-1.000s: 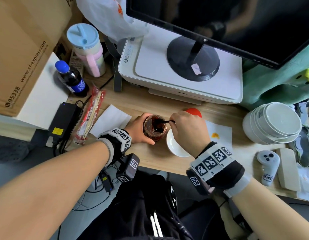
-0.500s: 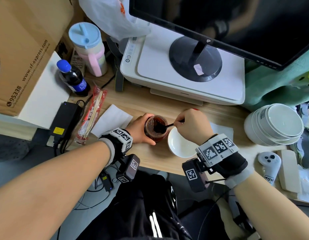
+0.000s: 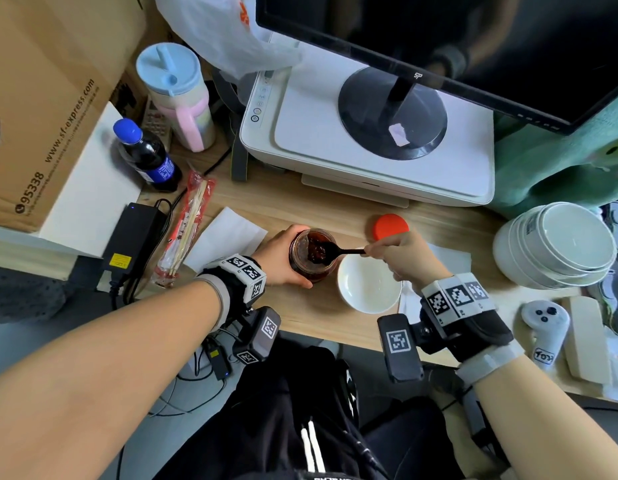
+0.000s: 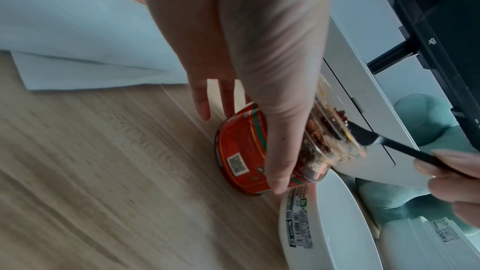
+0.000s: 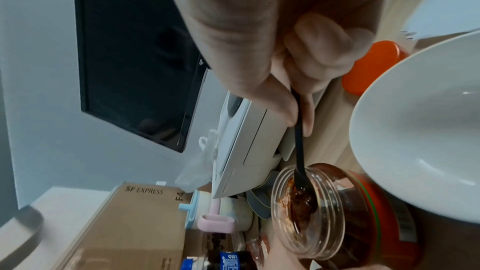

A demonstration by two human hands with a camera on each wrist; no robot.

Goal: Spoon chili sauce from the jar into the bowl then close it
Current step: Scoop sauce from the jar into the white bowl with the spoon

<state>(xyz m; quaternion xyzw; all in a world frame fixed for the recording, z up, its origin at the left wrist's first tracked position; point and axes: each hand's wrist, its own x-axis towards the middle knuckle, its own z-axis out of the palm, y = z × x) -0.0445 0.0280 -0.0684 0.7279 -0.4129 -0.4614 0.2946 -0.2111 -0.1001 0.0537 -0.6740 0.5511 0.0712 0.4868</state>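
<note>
An open glass jar of dark red chili sauce stands on the wooden desk. My left hand grips it round the side. A black spoon, heaped with sauce, sits at the jar's mouth, its handle pinched by my right hand. The empty white bowl sits just right of the jar. The red lid lies behind the bowl.
A white printer with a monitor stand on it fills the back. Stacked white bowls and a white controller are at the right. A napkin, chopsticks packet, power brick, cola bottle and tumbler are at the left.
My right hand has drawn back to the right and lifted the spoon from deep in the jar to its mouth, loaded with sauce. The red lid is uncovered again. My left hand keeps its hold.
</note>
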